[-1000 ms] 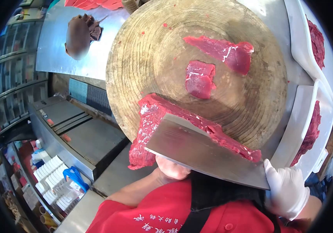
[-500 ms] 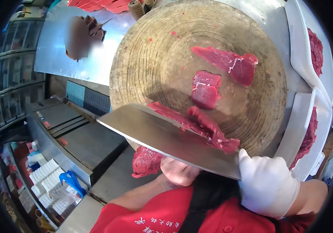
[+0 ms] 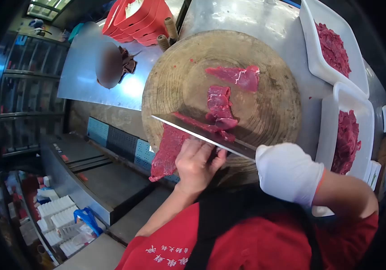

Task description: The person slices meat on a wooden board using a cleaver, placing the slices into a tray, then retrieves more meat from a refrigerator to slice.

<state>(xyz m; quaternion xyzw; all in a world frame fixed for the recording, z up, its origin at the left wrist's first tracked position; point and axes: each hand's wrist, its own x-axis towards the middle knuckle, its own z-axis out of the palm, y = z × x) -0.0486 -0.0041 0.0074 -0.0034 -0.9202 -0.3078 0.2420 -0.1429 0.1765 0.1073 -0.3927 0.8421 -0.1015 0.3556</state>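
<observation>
On the round wooden chopping block [image 3: 166,81] lie a flat slice of red meat [image 3: 247,77] and several overlapping slices [image 3: 219,101]. My right hand [image 3: 287,173], in a white glove, grips a large cleaver [image 3: 202,134] by its handle, which the glove mostly hides. The blade runs to the upper left, its edge against a larger meat piece [image 3: 168,150]. My bare left hand [image 3: 196,164] presses on that piece close beside the blade, fingers bent and together. A strip of meat [image 3: 197,123] lies along the blade's far side.
Two white trays [image 3: 321,135] of meat stand at the right. Red containers [image 3: 141,22] and wooden handles [image 3: 163,42] are behind the block. A dark object [image 3: 127,63], partly blurred, lies on the metal table [image 3: 78,81]. Shelves [image 3: 31,94] stand far left.
The view has shifted. The cleaver blade has gone from tilted broadside to nearly edge-on at the large piece. My left hand, mostly hidden before, now shows on the meat. More slices lie together in the middle.
</observation>
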